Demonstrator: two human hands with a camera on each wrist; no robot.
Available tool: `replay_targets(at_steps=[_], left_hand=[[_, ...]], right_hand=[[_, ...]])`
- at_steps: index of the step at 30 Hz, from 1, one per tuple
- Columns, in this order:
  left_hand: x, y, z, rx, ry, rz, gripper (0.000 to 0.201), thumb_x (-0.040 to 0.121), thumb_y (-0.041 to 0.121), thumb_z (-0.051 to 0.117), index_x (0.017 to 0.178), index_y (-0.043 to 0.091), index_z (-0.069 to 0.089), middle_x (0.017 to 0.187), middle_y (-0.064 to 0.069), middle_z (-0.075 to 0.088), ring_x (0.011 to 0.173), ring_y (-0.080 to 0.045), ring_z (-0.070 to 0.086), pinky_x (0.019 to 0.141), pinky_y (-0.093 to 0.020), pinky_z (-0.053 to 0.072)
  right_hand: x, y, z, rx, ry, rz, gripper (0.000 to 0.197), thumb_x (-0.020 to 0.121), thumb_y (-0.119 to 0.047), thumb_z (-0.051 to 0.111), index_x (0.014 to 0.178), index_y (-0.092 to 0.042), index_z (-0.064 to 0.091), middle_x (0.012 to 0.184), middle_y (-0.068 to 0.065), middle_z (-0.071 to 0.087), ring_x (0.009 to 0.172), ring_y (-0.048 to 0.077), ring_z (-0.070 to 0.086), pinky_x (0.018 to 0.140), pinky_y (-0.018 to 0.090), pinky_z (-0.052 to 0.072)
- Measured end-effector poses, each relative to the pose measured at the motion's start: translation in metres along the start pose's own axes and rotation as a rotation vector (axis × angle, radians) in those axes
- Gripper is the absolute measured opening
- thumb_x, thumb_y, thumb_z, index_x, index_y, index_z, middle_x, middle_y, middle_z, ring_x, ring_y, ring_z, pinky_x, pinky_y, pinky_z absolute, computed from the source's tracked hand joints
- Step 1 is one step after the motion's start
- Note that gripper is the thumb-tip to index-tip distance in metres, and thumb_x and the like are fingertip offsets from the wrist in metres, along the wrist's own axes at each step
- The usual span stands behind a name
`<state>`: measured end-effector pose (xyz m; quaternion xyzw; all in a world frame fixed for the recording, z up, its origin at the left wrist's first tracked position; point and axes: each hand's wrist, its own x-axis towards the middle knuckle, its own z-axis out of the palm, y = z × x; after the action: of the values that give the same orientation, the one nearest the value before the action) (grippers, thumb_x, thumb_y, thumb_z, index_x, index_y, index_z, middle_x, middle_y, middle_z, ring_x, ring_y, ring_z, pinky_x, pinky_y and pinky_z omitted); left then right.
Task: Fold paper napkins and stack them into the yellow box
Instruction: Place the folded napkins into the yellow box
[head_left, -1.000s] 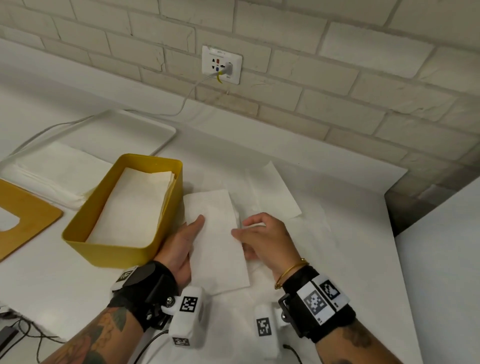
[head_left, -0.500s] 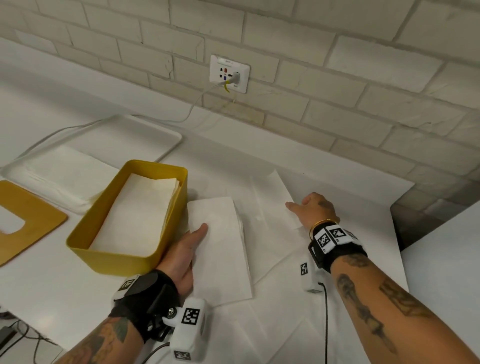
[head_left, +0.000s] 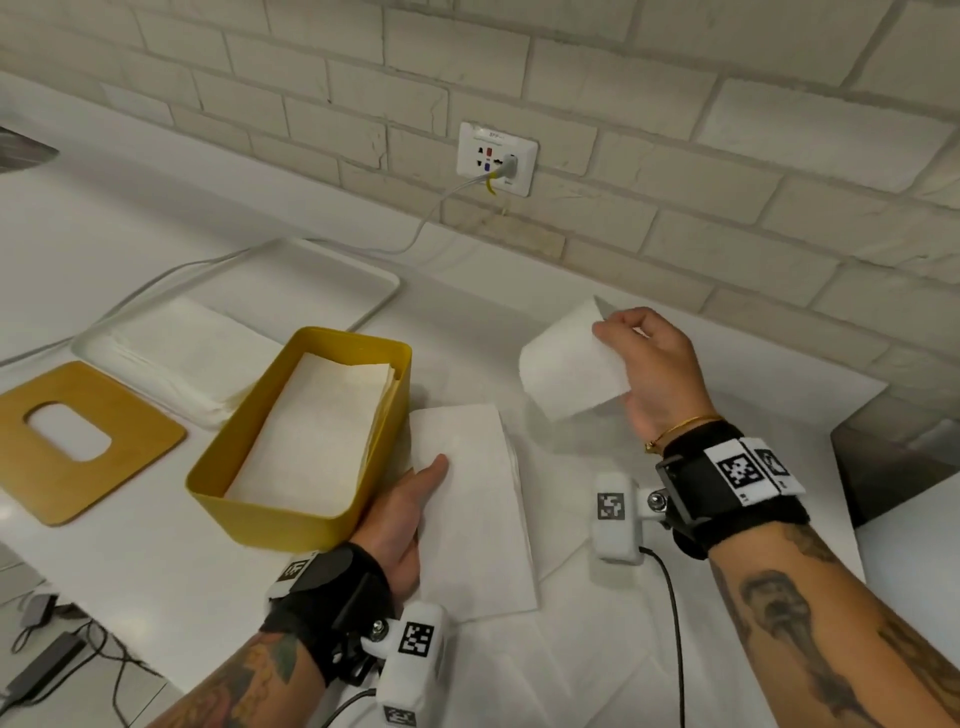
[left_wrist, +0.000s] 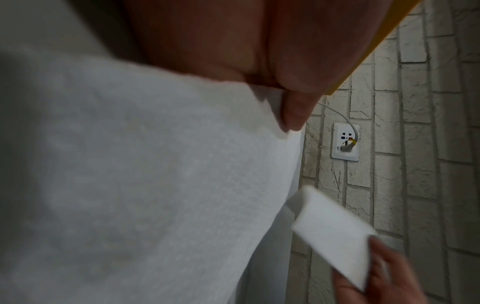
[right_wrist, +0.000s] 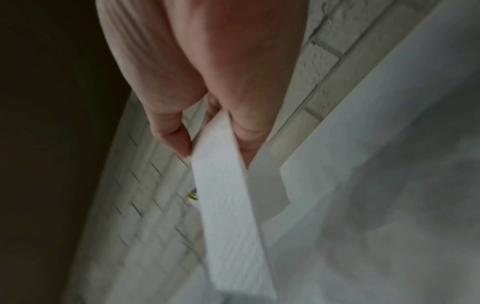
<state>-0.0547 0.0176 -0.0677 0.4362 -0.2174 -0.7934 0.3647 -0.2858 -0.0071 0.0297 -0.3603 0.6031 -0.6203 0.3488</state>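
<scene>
Right hand (head_left: 657, 371) is up in the centre right of the head view, thumb and fingers pinching a small folded napkin (head_left: 569, 358) by its right edge, clear of the surface (head_left: 130, 561); the wrist view shows the pinch plainly, paper hanging loose below the fingertips (right_wrist: 182, 144); left hand (head_left: 410, 514) lies flat, fingers straight, pressing on the folded napkin sheet (head_left: 478, 525) at bottom centre, holding nothing; box (head_left: 249, 514) sits left of centre, just beside that hand, already carrying a stack (head_left: 317, 431) of folded sheets.

Judging from this, the step is gathering the lifted napkin to join the pressed one or go straight into the box; which, I cannot tell.

To do it well: keep the pinch near the edge but firm, since the free end droops and could unfold or catch air; bring it across low and level, not swinging; keep the flat hand down on the sheet so it does not slide toward the box wall; line up the long edges with the stack before letting go, because the box is narrow and a skewed sheet would ride up the side; lower it flat, release late, then smooth it down.

At far left lie the lid (head_left: 78, 441) and a tray (head_left: 363, 280) with unfolded napkins (head_left: 176, 353); more work waiting.
</scene>
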Motion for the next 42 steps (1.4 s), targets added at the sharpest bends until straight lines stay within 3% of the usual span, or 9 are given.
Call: replay_targets(at_steps=[3,8,14,19,25,31,36,39,42], left_hand=[[0.003,-0.001,-0.003,0.000,-0.002,-0.012,0.033,0.100,0.029,0.061,0.126,0.009,0.066,0.114,-0.014,0.076,0.111,-0.032,0.070,0.102,-0.051,0.051],[0.005,-0.002,-0.004,-0.013,-0.008,-0.001,0.034,0.103,0.027,0.054,0.130,0.009,0.064,0.118,-0.015,0.074,0.109,-0.032,0.071,0.097,-0.048,0.054],[0.005,-0.002,-0.003,-0.016,-0.010,-0.018,0.034,0.106,0.031,0.046,0.116,0.008,0.069,0.100,-0.015,0.078,0.083,-0.028,0.077,0.077,-0.043,0.055],[0.004,-0.001,-0.004,-0.013,-0.030,-0.049,0.046,0.104,0.049,0.045,0.112,0.013,0.072,0.106,-0.017,0.077,0.090,-0.030,0.076,0.086,-0.047,0.054],[0.004,-0.001,-0.004,-0.036,0.011,-0.038,0.054,0.100,0.061,0.041,0.123,0.019,0.066,0.114,-0.014,0.075,0.111,-0.034,0.069,0.100,-0.052,0.051],[0.005,0.000,-0.004,-0.044,-0.051,-0.086,0.058,0.100,0.062,0.040,0.112,0.015,0.071,0.112,-0.018,0.075,0.106,-0.035,0.071,0.098,-0.051,0.050],[0.006,0.000,-0.005,-0.036,-0.070,-0.102,0.053,0.100,0.056,0.048,0.124,0.012,0.068,0.119,-0.018,0.073,0.112,-0.036,0.070,0.102,-0.053,0.049],[0.004,0.000,-0.005,-0.030,-0.067,-0.088,0.045,0.101,0.045,0.053,0.124,0.009,0.067,0.116,-0.019,0.074,0.106,-0.036,0.072,0.098,-0.051,0.052],[0.003,0.000,-0.006,-0.019,-0.065,-0.074,0.040,0.102,0.037,0.054,0.125,0.007,0.066,0.114,-0.020,0.074,0.104,-0.036,0.073,0.094,-0.050,0.054]], right_hand=[[-0.026,-0.013,0.014,0.258,-0.087,0.032,0.022,0.096,-0.006,0.063,0.080,-0.020,0.058,0.075,-0.007,0.069,0.070,0.007,0.067,0.058,0.022,0.052],[-0.074,0.022,0.024,0.199,-0.134,0.239,0.015,0.097,-0.004,0.061,0.088,-0.016,0.057,0.077,0.000,0.070,0.063,0.008,0.065,0.048,0.020,0.048],[-0.128,0.098,0.010,-0.108,-0.109,0.412,0.009,0.091,-0.021,0.074,0.083,-0.024,0.070,0.104,0.015,0.074,0.109,0.040,0.066,0.099,0.052,0.053],[-0.140,0.109,0.012,-0.086,-0.060,0.396,0.007,0.087,-0.027,0.075,0.083,-0.026,0.070,0.098,0.016,0.074,0.107,0.043,0.065,0.095,0.057,0.055],[-0.138,0.112,0.019,-0.090,-0.105,0.388,0.027,0.064,-0.047,0.074,0.083,-0.029,0.069,0.098,0.013,0.075,0.104,0.044,0.066,0.092,0.064,0.055],[-0.139,0.121,0.020,-0.133,-0.121,0.355,0.035,0.058,-0.054,0.073,0.084,-0.030,0.069,0.097,0.009,0.076,0.103,0.032,0.070,0.098,0.058,0.054],[-0.137,0.121,0.016,-0.193,-0.139,0.308,0.010,0.090,-0.024,0.074,0.084,-0.027,0.067,0.091,0.004,0.075,0.094,0.023,0.069,0.083,0.042,0.057],[-0.135,0.120,0.014,-0.209,-0.132,0.286,0.008,0.094,-0.017,0.071,0.089,-0.019,0.065,0.084,-0.001,0.070,0.082,0.014,0.062,0.071,0.025,0.045],[-0.135,0.121,0.014,-0.236,-0.139,0.304,0.007,0.092,-0.021,0.073,0.091,-0.018,0.066,0.090,0.000,0.074,0.089,0.017,0.067,0.075,0.028,0.049]])
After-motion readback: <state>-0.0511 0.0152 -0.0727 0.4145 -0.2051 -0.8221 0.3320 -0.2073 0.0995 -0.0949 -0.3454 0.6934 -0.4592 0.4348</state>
